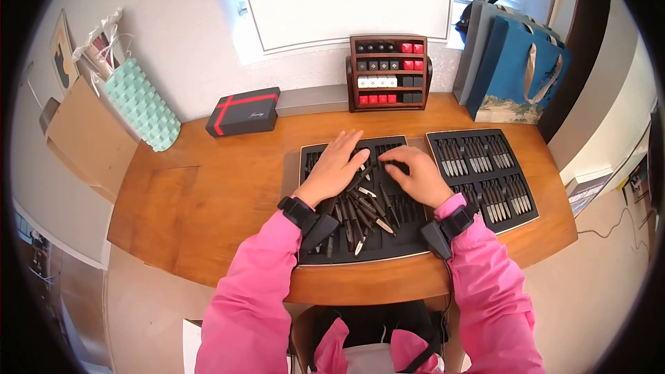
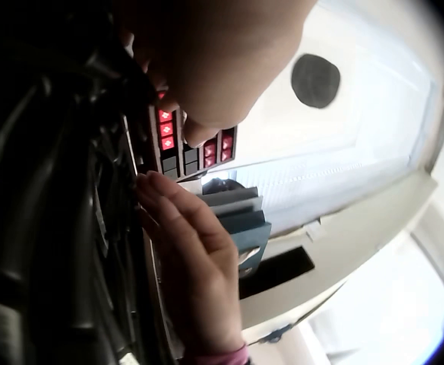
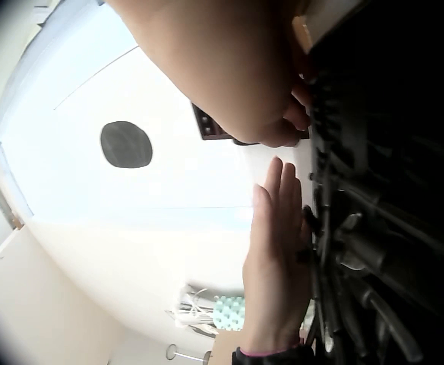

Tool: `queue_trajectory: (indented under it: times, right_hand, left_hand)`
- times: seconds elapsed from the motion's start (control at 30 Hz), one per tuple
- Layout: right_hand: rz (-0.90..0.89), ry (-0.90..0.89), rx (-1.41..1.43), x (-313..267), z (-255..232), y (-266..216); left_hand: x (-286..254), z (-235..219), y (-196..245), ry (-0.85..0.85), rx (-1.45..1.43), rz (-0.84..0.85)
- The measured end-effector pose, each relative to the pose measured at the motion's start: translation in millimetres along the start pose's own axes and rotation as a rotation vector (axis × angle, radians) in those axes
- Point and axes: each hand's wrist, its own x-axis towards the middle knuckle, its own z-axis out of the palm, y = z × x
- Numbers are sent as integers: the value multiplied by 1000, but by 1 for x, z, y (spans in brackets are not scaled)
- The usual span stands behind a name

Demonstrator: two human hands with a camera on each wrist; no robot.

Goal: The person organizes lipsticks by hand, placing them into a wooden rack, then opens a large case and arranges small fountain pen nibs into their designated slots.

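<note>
A shallow black box [image 1: 374, 257] stands in front of the person with a loose heap of slim, pen-like black sticks [image 1: 357, 218], several with silver ends. The left hand [image 1: 332, 170] lies over the box's upper left part, fingers straight and together, thumb out toward the heap. Over the upper right part, the right hand [image 1: 417, 174] bends its fingers down, its fingertips close to the box's middle divider. What sits under those fingertips is hidden, so I cannot tell if they pinch a stick. The left wrist view shows the right hand [image 2: 195, 266] low beside the dark sticks.
A second black box [image 1: 481, 180] at the right holds rows of silver-ended sticks in slots. Behind stand a small wooden rack [image 1: 389, 73] of red, black and white blocks, a dark gift box [image 1: 244, 112] with red ribbon, and a blue paper bag [image 1: 516, 69].
</note>
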Motion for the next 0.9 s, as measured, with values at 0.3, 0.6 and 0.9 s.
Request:
queue_trajectory:
  times: [0.3,0.6,0.9]
  right_hand:
    - [66,-24,-76,-3,-8,-28]
    - [-30,-154,-256,-9,-6,-29]
    - [346,63,274,-7,-4,-7]
  left_hand:
    - [-9,-1,9,-71,238,123]
    - [-9,-3,12,-8,115,166]
    - [-9,-2,9,52,29,153]
